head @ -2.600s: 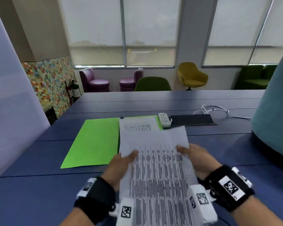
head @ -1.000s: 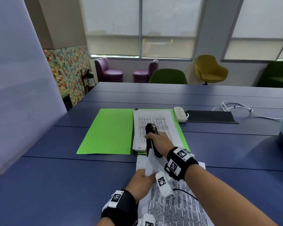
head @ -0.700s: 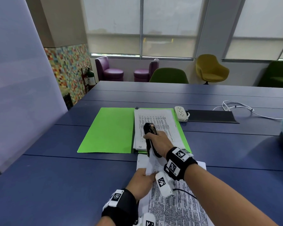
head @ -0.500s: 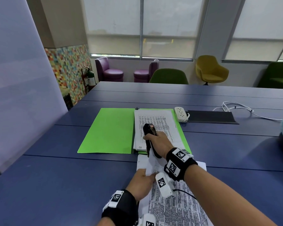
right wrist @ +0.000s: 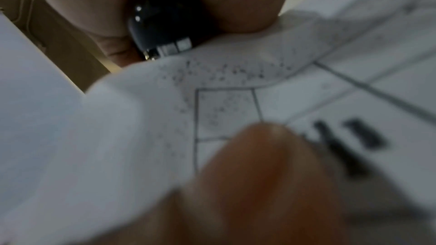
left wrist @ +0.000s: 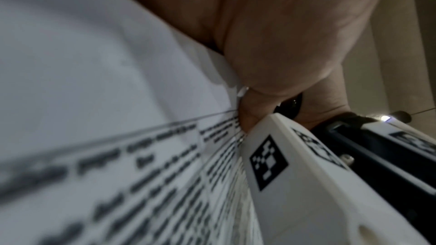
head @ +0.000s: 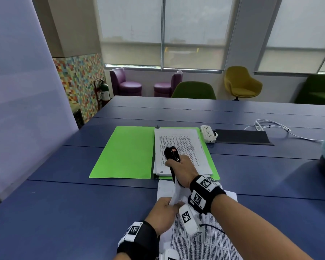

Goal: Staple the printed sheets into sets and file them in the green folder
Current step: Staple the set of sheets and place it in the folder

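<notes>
Nearest me, my left hand (head: 164, 210) pinches the lifted corner of the printed sheets (head: 203, 241) on the worktop (head: 64, 212). Just beyond, my right hand (head: 183, 170) grips the black stapler (head: 171, 153) – clamped on that corner. Farther off lies the open green folder (head: 126, 154), a filed stack (head: 178, 145) inside.

The folder (head: 124, 152) is bright green, lying open on a dark blue worktop (head: 64, 212). The sheets (head: 178, 145) are white with dense black print. The stapler (head: 172, 153) is glossy black with a small red mark.
</notes>
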The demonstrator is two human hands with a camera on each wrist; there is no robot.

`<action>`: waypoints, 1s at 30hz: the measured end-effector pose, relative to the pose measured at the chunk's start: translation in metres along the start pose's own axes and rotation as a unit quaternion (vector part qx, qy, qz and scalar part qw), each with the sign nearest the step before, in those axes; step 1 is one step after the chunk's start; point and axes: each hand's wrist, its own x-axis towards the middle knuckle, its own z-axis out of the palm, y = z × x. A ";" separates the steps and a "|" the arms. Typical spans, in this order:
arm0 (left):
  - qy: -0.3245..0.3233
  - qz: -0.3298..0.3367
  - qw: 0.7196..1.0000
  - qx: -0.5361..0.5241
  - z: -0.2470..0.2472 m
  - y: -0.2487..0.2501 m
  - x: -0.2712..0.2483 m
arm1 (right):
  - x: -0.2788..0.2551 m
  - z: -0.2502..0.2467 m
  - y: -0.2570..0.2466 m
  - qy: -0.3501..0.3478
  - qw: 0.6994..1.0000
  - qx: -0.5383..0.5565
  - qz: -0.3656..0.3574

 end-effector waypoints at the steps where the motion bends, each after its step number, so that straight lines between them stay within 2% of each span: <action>1: -0.001 0.005 1.000 -0.011 0.001 0.002 -0.001 | 0.000 -0.002 -0.001 -0.002 1.000 0.009 0.008; 4: 0.010 0.004 1.000 -0.011 0.001 0.002 -0.001 | 0.000 -0.016 -0.007 0.007 0.995 0.098 0.025; 6: 0.029 -0.010 1.000 -0.005 0.000 0.001 0.000 | 0.002 -0.037 -0.006 0.075 0.993 0.093 0.018; 8: 0.035 -0.013 0.999 0.006 -0.002 0.002 0.000 | 0.004 -0.064 0.000 0.133 0.991 -0.013 0.008; 9: 0.030 -0.010 0.999 0.009 -0.002 0.002 -0.001 | 0.002 -0.081 0.005 0.144 0.982 -0.120 0.015; 10: 0.029 -0.014 0.999 0.009 -0.002 0.003 -0.001 | 0.000 -0.097 0.013 0.140 0.957 -0.250 0.037; 11: 0.031 -0.016 0.999 0.007 -0.002 0.004 -0.002 | -0.002 -0.114 0.024 0.126 0.920 -0.364 0.071; 12: 0.036 -0.023 0.999 0.001 -0.002 0.003 -0.001 | -0.006 -0.130 0.035 0.111 0.887 -0.436 0.109; 13: 0.039 -0.025 0.999 -0.007 -0.002 0.003 -0.001 | -0.010 -0.145 0.049 0.095 0.865 -0.471 0.145; 15: 0.047 -0.031 0.998 -0.015 -0.002 0.006 -0.003 | -0.017 -0.170 0.075 0.067 0.854 -0.476 0.200; 17: 0.052 -0.037 0.998 -0.022 -0.001 0.008 -0.003 | -0.025 -0.185 0.090 0.062 0.859 -0.454 0.227; 19: 0.062 -0.038 0.996 -0.049 -0.002 0.011 -0.005 | -0.032 -0.188 0.088 0.114 0.885 -0.404 0.202; 20: 0.076 -0.036 0.994 -0.070 -0.005 0.013 -0.005 | -0.035 -0.186 0.084 0.154 0.912 -0.344 0.163; 21: 0.086 -0.027 0.992 -0.088 -0.008 0.018 -0.005 | -0.042 -0.181 0.075 0.188 0.945 -0.243 0.113; 22: 0.101 -0.020 0.989 -0.106 -0.013 0.026 -0.005 | -0.049 -0.174 0.062 0.192 0.971 -0.113 0.083; 23: 0.117 -0.009 0.986 -0.122 -0.018 0.037 -0.005 | -0.056 -0.167 0.050 0.152 0.985 0.024 0.074; 24: 0.127 0.011 0.983 -0.133 -0.021 0.052 -0.006 | -0.065 -0.159 0.041 0.082 0.986 0.117 0.084; 26: 0.143 0.080 0.977 -0.136 -0.027 0.089 -0.011 | -0.079 -0.144 0.025 -0.036 0.989 0.128 0.068; 28: 0.158 0.161 0.968 -0.108 -0.026 0.133 -0.023 | -0.091 -0.133 0.001 -0.041 0.992 0.114 0.024; 30: 0.163 0.263 0.949 -0.056 -0.024 0.176 -0.039 | -0.101 -0.130 -0.033 0.019 0.988 0.143 -0.047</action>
